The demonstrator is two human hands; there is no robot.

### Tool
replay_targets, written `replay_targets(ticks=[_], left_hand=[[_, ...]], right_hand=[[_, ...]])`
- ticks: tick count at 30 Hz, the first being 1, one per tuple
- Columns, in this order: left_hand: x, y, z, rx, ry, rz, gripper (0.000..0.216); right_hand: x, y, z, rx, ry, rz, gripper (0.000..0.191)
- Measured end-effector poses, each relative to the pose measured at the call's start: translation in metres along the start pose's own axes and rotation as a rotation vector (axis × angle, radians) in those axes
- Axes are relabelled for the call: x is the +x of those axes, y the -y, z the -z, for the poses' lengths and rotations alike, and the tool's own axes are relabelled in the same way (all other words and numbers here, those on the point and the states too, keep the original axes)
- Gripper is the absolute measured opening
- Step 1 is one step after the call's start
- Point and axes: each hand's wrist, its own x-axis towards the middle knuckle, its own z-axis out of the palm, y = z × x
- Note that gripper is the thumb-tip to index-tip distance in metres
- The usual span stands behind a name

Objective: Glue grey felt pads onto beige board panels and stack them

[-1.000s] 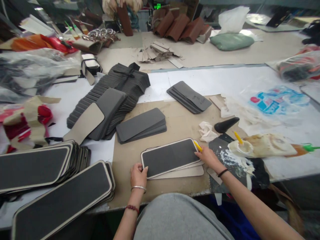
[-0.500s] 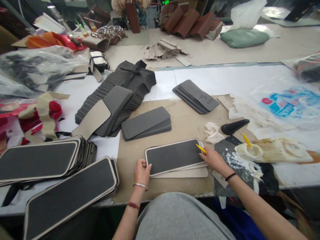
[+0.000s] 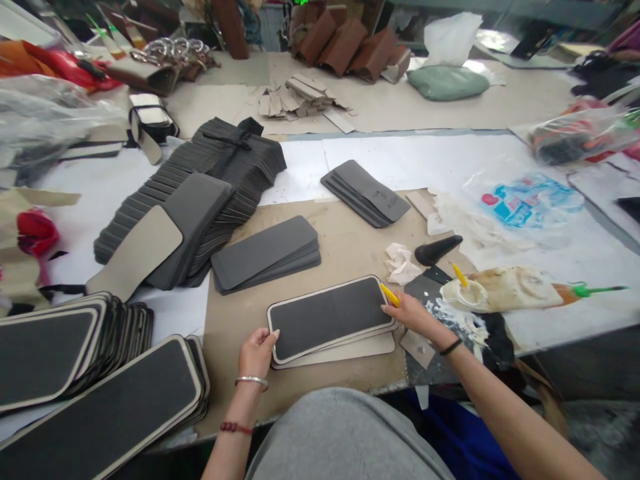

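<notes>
A dark rectangular panel with rounded corners and a pale border (image 3: 330,319) lies in front of me, slightly tilted across pale pieces (image 3: 345,351). My left hand (image 3: 257,350) pinches its left end, thumb on top. At the opposite end, my right hand (image 3: 411,313) is closed around a short yellow stick (image 3: 390,295), its fingers by the panel's top right corner. Just behind are a few loose grey panels (image 3: 270,250). Close to my right hand is a white-smeared dark board (image 3: 430,353), with a glue pot (image 3: 464,297) holding another yellow stick (image 3: 459,275).
Bordered panels are stacked at the left (image 3: 45,347) and front left (image 3: 120,407). A long row of dark panels (image 3: 200,173) is tied behind them. Further right lie grey panels (image 3: 367,193), crumpled paper (image 3: 401,263), a black cone-shaped object (image 3: 439,250) and a plastic bag (image 3: 530,200).
The whole scene has shifted left in view as the camera turned right. Both hands keep their places at the panel's ends, the yellow stick still in my right hand.
</notes>
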Motion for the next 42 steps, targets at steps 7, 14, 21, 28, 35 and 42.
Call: replay_targets(ticks=[7,14,21,28,35,42], left_hand=[[-0.011,-0.021,0.019,-0.017,0.007,-0.028,0.037],[-0.029,-0.032,0.069,-0.099,-0.061,-0.057,0.039],[-0.039,-0.024,0.090,-0.108,-0.124,-0.120,0.033],[-0.010,-0.009,0.042,0.191,-0.071,-0.187,0.023],[0.009,0.005,0.029,0.339,-0.027,-0.146,0.023],[-0.014,0.000,0.013,0.759,-0.269,-0.606,0.033]], right_hand=[[-0.021,0.007,0.015,0.379,0.045,0.155,0.023],[-0.036,0.047,0.020,0.485,0.088,0.226,0.026],[-0.029,0.063,0.006,0.441,0.119,0.202,0.029],[-0.016,0.034,-0.011,0.163,-0.018,0.112,0.016],[-0.033,0.021,-0.011,-0.024,-0.132,-0.023,0.020],[-0.060,0.023,-0.026,-0.092,-0.147,-0.028,0.026]])
